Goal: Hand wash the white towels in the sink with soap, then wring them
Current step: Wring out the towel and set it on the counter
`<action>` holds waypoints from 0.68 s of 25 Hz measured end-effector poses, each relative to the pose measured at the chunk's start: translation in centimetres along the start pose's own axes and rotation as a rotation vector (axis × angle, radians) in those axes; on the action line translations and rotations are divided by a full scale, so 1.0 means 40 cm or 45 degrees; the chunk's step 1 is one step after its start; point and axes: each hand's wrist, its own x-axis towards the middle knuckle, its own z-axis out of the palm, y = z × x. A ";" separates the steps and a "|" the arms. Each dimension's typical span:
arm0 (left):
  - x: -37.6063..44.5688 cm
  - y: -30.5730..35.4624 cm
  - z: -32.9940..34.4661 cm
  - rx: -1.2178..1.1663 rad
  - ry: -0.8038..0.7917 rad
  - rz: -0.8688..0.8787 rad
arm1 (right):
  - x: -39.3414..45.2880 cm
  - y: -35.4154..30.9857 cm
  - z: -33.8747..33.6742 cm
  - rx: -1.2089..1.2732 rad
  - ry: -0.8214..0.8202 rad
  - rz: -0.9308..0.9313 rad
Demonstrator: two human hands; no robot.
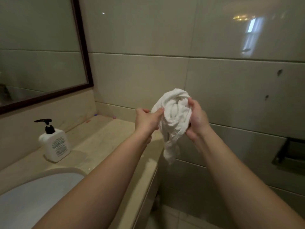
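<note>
Up above the far end of the counter (105,138), a bunched white towel (173,118) is held in the air by both hands. Left hand (146,120) pinches its left edge; right hand (196,119) curls around its right side, the tail hanging below. Left of the towel, the sink (41,192) sits in the counter, with a soap bottle (55,145) standing behind it.

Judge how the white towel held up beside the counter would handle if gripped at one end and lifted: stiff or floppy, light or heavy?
Probably floppy: the white towel bunches in folds between the left hand and right hand, and its tail hangs limp. Possibly heavy for its size if soaked, though wetness cannot be confirmed. It likely would not slip, since the terry looks rough.
</note>
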 end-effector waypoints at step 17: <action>-0.002 0.048 0.165 -0.530 -0.593 -0.221 | 0.007 -0.026 -0.114 -0.014 0.170 -0.157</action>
